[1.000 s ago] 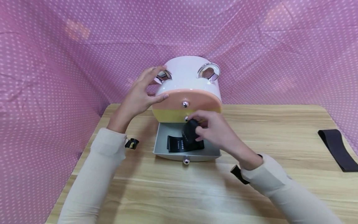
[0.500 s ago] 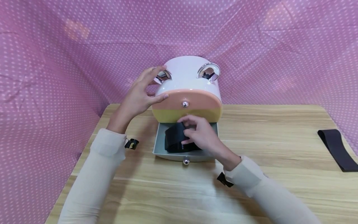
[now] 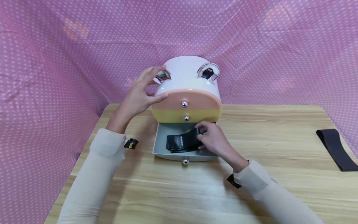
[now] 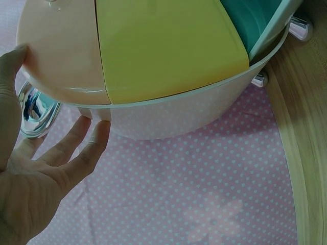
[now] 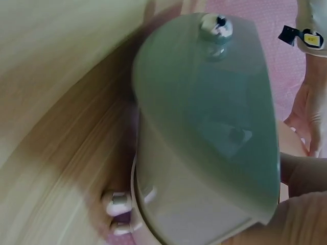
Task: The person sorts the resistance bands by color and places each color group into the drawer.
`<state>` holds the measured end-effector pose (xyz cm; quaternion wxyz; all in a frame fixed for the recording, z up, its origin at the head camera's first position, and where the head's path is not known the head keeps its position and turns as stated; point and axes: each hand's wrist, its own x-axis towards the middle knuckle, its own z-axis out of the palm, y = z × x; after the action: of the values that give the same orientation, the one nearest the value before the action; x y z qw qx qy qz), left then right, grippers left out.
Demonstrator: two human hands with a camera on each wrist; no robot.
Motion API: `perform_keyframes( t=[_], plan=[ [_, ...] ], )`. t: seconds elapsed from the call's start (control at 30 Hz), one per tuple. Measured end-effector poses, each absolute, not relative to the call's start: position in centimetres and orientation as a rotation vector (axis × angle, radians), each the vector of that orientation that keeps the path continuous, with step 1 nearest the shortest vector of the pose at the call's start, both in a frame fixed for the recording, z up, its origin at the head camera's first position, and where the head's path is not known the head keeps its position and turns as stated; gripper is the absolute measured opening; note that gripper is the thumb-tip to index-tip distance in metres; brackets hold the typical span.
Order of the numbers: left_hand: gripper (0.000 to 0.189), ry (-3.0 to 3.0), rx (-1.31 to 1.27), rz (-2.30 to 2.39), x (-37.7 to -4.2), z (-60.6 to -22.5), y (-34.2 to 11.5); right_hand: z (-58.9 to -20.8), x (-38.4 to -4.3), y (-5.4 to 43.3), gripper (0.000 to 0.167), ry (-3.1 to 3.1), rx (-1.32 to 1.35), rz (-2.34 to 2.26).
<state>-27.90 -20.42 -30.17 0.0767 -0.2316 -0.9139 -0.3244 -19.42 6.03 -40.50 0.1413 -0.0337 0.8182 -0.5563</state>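
A small drawer cabinet [image 3: 184,74] with a white body stands at the table's back, its lowest grey-green drawer [image 3: 160,140] pulled out. My left hand [image 3: 138,93] holds the cabinet's left side, thumb on the peach front and fingers round the side, as the left wrist view shows. My right hand [image 3: 213,137] reaches into the drawer and pinches the right end of a flat folded black strap [image 3: 184,140] with white print. More black layers lie under it. In the right wrist view the drawer front [image 5: 214,102] hides most of that hand.
Another folded black strap [image 3: 334,149] lies at the table's right edge. Ring-shaped chrome pieces [image 3: 209,72] stick up from the cabinet top. Peach and yellow [image 3: 167,115] drawer fronts are closed above the grey one. Pink dotted cloth [image 3: 251,56] hangs behind and beside the table.
My right hand has lowered the black strap into the drawer, moved left with it, then back right to its right end. The strap now lies flatter. My left hand stays put.
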Motion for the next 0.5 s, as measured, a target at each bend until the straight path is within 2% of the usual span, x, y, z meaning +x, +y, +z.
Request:
perform_keyframes(
  t=[0.33,0.5],
  plan=[
    [0.087,-2.728,-0.705,-1.009,-28.2,-30.3,-20.5,-40.2,-19.5,6.6,0.039,2.600,-0.198,-1.224],
    [0.088,-2.731,-0.705,-1.001,-28.3,-30.3,-20.5,-39.8,-19.3,7.2,0.041,2.611,-0.191,-1.179]
  ],
)
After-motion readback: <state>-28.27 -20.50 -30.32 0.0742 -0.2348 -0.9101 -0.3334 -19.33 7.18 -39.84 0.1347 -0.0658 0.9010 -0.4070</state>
